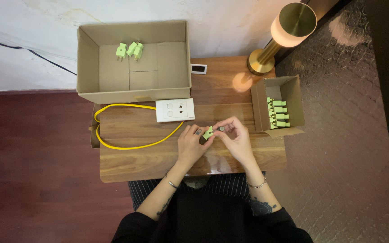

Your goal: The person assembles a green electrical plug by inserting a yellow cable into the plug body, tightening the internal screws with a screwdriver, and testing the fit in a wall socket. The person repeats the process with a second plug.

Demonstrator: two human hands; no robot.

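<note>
Sleeves and lap: dark sleeves and a striped garment lay nearest us, at the near edge of the wooden surface; the seat put both boxes within easy reach.
Left hand: we noted it curled, fingers closed on the green plug, lifted just over the surface near its middle.
Right hand: fingertips were pinched together on a small dark part just beside the plug's end; what the part was, we could not tell. It looked held close so both hands could work on one piece.
Small box: it stood open at the right edge, just beside the right hand, with a row of green plugs inside, seemingly a supply kept on that side.
Large box: it stood open at the far left; three green plugs lay loose at its back, well apart from the hands.
Socket block: white, it lay flat just beyond the hands, its yellow cable looping left; we judged it kept near for use with the plugs.
Lamp: brass and lit, it stood at the far right corner.
</note>
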